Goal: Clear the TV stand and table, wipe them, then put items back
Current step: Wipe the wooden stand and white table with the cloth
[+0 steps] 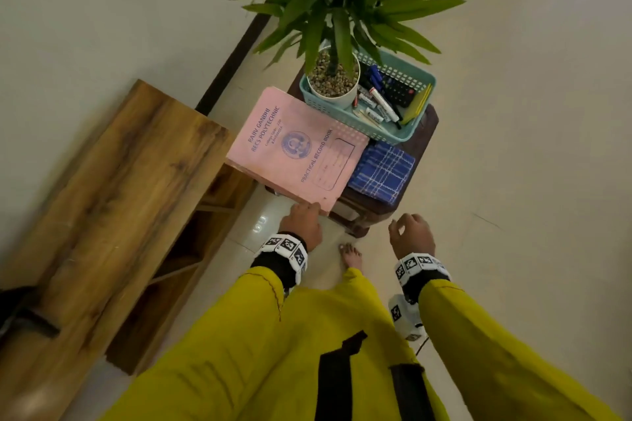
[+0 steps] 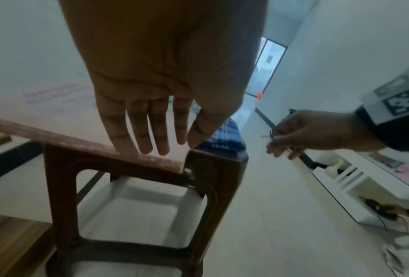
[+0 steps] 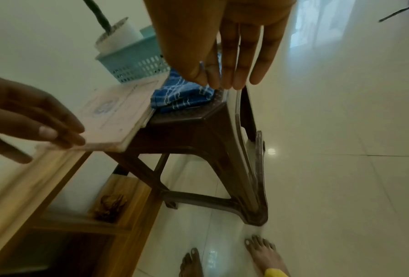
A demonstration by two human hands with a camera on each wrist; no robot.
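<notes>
Over the stool, left hand fingers straight, touching pink record book, right hand loosely curled, empty

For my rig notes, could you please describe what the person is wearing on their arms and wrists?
Both arms are in loose mustard-yellow sleeves. Each wrist carries a black band topped by a white block printed with black-and-white square markers: left wrist band, right wrist band. The left hand and right hand are bare.
</notes>
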